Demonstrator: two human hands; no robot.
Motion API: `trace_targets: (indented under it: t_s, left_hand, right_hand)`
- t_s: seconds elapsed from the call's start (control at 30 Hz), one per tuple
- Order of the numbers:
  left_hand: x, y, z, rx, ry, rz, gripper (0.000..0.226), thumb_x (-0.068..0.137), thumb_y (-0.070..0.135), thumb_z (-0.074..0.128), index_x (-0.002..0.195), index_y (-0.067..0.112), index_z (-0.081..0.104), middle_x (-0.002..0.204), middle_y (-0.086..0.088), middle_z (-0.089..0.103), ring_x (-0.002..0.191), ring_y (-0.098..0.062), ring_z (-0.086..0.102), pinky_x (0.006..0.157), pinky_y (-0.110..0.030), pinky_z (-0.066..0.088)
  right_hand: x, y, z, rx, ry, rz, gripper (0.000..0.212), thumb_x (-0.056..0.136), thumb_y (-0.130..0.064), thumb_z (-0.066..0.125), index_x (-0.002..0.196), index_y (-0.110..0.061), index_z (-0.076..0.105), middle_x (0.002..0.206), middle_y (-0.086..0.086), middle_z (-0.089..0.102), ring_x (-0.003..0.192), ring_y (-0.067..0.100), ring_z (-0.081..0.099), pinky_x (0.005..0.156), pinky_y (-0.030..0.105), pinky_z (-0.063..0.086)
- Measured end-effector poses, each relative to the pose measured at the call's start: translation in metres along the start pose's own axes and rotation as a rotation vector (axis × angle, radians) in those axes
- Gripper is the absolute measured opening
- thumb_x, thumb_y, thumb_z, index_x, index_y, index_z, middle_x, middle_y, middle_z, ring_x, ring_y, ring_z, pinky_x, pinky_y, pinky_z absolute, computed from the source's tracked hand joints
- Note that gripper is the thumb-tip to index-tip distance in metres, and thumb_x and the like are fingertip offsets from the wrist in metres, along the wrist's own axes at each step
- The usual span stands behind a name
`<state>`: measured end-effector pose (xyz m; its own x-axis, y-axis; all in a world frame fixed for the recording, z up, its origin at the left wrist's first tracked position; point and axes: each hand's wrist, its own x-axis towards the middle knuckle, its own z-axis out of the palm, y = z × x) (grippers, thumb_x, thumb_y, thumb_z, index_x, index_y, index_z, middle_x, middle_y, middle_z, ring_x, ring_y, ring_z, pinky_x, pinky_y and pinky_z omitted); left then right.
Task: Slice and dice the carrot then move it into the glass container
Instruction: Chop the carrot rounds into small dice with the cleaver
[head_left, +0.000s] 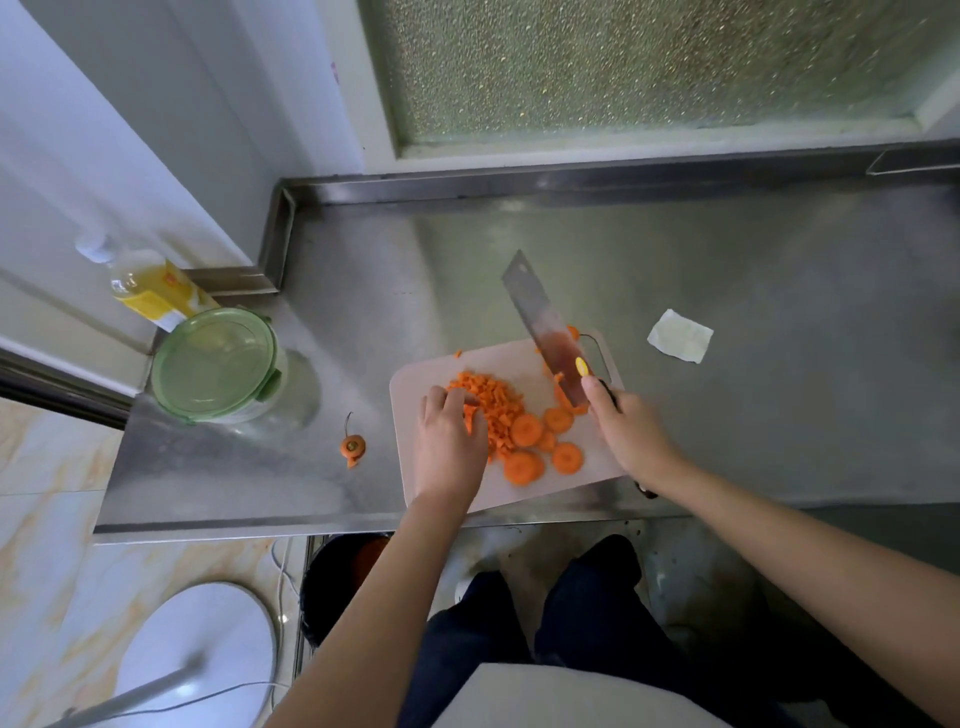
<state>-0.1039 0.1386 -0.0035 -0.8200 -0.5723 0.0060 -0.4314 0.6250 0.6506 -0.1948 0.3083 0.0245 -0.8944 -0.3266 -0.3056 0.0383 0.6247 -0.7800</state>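
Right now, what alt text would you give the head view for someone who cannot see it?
A person's right hand holds a cleaver over a cutting board of diced carrot and carrot rounds, the left hand lying over the dice. A green-lidded glass container stands closed to the left on the steel counter.

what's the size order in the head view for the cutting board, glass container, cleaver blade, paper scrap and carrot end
Largest to smallest:
cutting board
glass container
cleaver blade
paper scrap
carrot end
Container over blade is by area; the blade looks longer.
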Motion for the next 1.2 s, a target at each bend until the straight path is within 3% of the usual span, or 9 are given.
trace_targets:
  t_s: [0.17, 0.3, 0.43, 0.57, 0.63, 0.83, 0.97, 1.13, 1.2]
  left_hand:
    - [0.042, 0.024, 0.013, 0.158, -0.214, 0.19, 0.033, 0.088, 0.011, 0.056, 0.12, 0.011, 0.059, 0.121, -0.007, 0.056, 0.118, -0.026, 0.044, 0.096, -0.03, 0.027]
    - [0.069, 0.041, 0.031, 0.307, -0.405, 0.341, 0.046, 0.093, 0.008, 0.047, 0.138, 0.02, 0.044, 0.144, 0.0, 0.041, 0.134, -0.019, 0.03, 0.103, -0.028, 0.021]
    - [0.084, 0.062, 0.048, 0.473, -0.52, 0.48, 0.069, 0.086, -0.011, 0.037, 0.146, 0.022, 0.027, 0.154, 0.005, 0.022, 0.143, -0.019, 0.016, 0.109, -0.028, 0.018]
    - [0.099, 0.075, 0.06, 0.579, -0.595, 0.595, 0.064, 0.092, -0.006, 0.029, 0.149, 0.022, 0.018, 0.158, 0.005, 0.009, 0.145, -0.019, 0.007, 0.112, -0.03, 0.014]
    - [0.106, 0.074, 0.066, 0.604, -0.604, 0.62, 0.06, 0.094, -0.003, 0.029, 0.148, 0.021, 0.02, 0.157, 0.003, 0.012, 0.145, -0.021, 0.01, 0.111, -0.03, 0.016]
    - [0.119, 0.072, 0.072, 0.506, -0.618, 0.529, 0.044, 0.086, -0.005, 0.041, 0.125, 0.013, 0.049, 0.124, -0.011, 0.042, 0.116, -0.028, 0.043, 0.094, -0.033, 0.037]
    - [0.126, 0.065, 0.072, 0.399, -0.591, 0.39, 0.035, 0.084, -0.007, 0.046, 0.114, 0.009, 0.053, 0.117, -0.013, 0.041, 0.107, -0.031, 0.048, 0.088, -0.034, 0.038]
    - [0.125, 0.066, 0.065, 0.045, -0.466, 0.175, 0.027, 0.083, -0.009, 0.055, 0.107, 0.0, 0.062, 0.108, -0.018, 0.053, 0.093, -0.027, 0.054, 0.073, -0.014, 0.032]
    - [0.122, 0.067, 0.063, -0.004, -0.488, 0.149, 0.028, 0.078, -0.008, 0.061, 0.104, -0.001, 0.065, 0.104, -0.019, 0.059, 0.093, -0.029, 0.058, 0.074, -0.016, 0.035]
  right_hand:
    - [0.02, 0.015, -0.021, 0.008, 0.057, 0.087, 0.057, 0.099, -0.045, 0.036, 0.051, -0.015, 0.035, 0.051, 0.003, 0.039, 0.053, 0.021, 0.04, 0.054, 0.032, 0.027]
    - [0.033, 0.029, -0.034, 0.075, 0.075, 0.156, 0.063, 0.093, -0.06, 0.036, 0.046, -0.018, 0.036, 0.044, -0.003, 0.036, 0.046, 0.019, 0.036, 0.05, 0.028, 0.024]
    - [0.043, 0.036, -0.039, 0.118, 0.107, 0.168, 0.065, 0.074, -0.077, 0.032, 0.043, -0.022, 0.046, 0.039, -0.005, 0.033, 0.044, 0.021, 0.035, 0.049, 0.031, 0.025]
    - [0.049, 0.039, -0.047, 0.107, 0.088, 0.139, 0.057, 0.094, -0.056, 0.036, 0.047, -0.025, 0.044, 0.041, -0.006, 0.035, 0.043, 0.015, 0.036, 0.049, 0.028, 0.024]
    - [0.052, 0.042, -0.048, 0.103, 0.092, 0.139, 0.054, 0.097, -0.051, 0.037, 0.051, -0.022, 0.038, 0.045, -0.006, 0.034, 0.043, 0.014, 0.035, 0.05, 0.026, 0.024]
    - [0.054, 0.044, -0.052, 0.042, 0.084, 0.136, 0.055, 0.097, -0.048, 0.036, 0.058, -0.01, 0.042, 0.049, 0.005, 0.041, 0.046, 0.02, 0.041, 0.053, 0.033, 0.031]
    - [0.055, 0.044, -0.052, 0.016, 0.093, 0.115, 0.053, 0.098, -0.044, 0.037, 0.061, -0.007, 0.043, 0.052, 0.01, 0.042, 0.049, 0.023, 0.042, 0.056, 0.036, 0.033]
    - [0.06, 0.048, -0.05, 0.065, 0.084, 0.165, 0.052, 0.098, -0.047, 0.039, 0.057, -0.014, 0.037, 0.047, 0.002, 0.035, 0.042, 0.018, 0.034, 0.048, 0.029, 0.025]
    - [0.06, 0.047, -0.05, 0.075, 0.077, 0.174, 0.053, 0.097, -0.048, 0.038, 0.057, -0.014, 0.037, 0.048, 0.003, 0.035, 0.042, 0.018, 0.034, 0.049, 0.028, 0.025]
